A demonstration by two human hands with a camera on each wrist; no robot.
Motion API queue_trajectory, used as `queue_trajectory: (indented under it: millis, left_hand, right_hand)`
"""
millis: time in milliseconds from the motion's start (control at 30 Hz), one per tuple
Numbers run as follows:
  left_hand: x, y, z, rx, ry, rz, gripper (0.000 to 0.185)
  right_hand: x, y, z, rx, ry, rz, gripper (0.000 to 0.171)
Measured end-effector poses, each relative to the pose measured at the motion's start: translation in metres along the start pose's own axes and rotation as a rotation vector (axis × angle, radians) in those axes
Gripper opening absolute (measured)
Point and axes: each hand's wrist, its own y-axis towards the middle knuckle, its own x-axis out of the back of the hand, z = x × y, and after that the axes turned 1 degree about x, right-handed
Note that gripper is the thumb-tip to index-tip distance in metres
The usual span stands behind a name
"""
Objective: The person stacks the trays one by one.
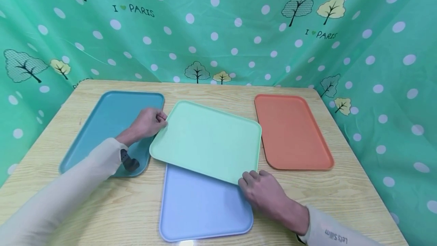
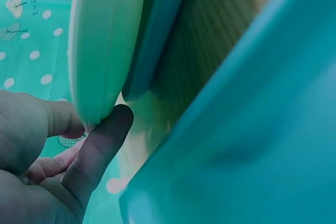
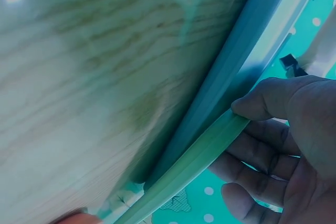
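Observation:
A mint green tray point(image 1: 208, 139) is held tilted over the table, partly above a light blue tray point(image 1: 201, 208). My left hand point(image 1: 150, 120) grips its left edge, thumb on top. In the left wrist view my thumb point(image 2: 100, 150) and fingers pinch the mint green tray's rim point(image 2: 100, 51). My right hand point(image 1: 263, 191) grips the near right corner. In the right wrist view the fingers point(image 3: 273, 145) curl under the mint green tray's rim point(image 3: 194, 166), with the light blue tray point(image 3: 231, 61) just behind it.
A teal tray point(image 1: 102, 124) lies flat at the left under my left forearm. An orange tray point(image 1: 291, 132) lies at the right. All rest on a light wooden table point(image 1: 341, 193) backed by a green dotted curtain point(image 1: 218, 26).

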Motion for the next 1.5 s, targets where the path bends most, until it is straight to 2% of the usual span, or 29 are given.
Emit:
queue_trajectory:
  millis: [267, 433, 600, 767, 900, 1033, 1200, 1367, 1500]
  left_hand:
    - [-0.004, -0.003, 0.004, 0.009, -0.005, 0.019, 0.02]
    - [-0.004, -0.005, 0.004, 0.01, -0.008, 0.025, 0.02]
    - [-0.005, -0.005, 0.005, 0.002, -0.011, 0.023, 0.021]
    - [-0.007, -0.006, 0.008, 0.009, -0.006, 0.029, 0.022]
    - [-0.007, -0.006, 0.009, 0.02, -0.003, 0.031, 0.023]
    - [-0.007, -0.007, 0.008, 0.02, 0.015, 0.024, 0.023]
    - [-0.006, -0.011, 0.006, -0.007, 0.05, -0.003, 0.021]
    - [-0.006, -0.016, 0.006, -0.018, 0.06, -0.022, 0.018]
    - [-0.005, -0.02, 0.006, -0.022, 0.067, -0.029, 0.016]
  right_hand:
    - [0.003, -0.002, 0.006, 0.027, 0.001, 0.004, 0.023]
    - [0.004, -0.002, 0.008, 0.044, 0.018, -0.029, 0.021]
    - [0.002, -0.001, 0.006, 0.055, 0.06, -0.083, 0.019]
    - [0.002, 0.001, 0.005, 0.049, 0.144, -0.106, 0.026]
    - [0.003, 0.002, 0.003, 0.033, 0.222, -0.054, 0.03]
    - [0.006, 0.004, 0.001, 0.004, 0.312, 0.037, 0.027]
    - [0.011, 0.008, -0.004, -0.012, 0.416, 0.133, 0.023]
    - [0.008, 0.011, -0.01, 0.005, 0.46, 0.146, 0.022]
    - [0.006, 0.015, -0.017, -0.02, 0.483, 0.132, 0.022]
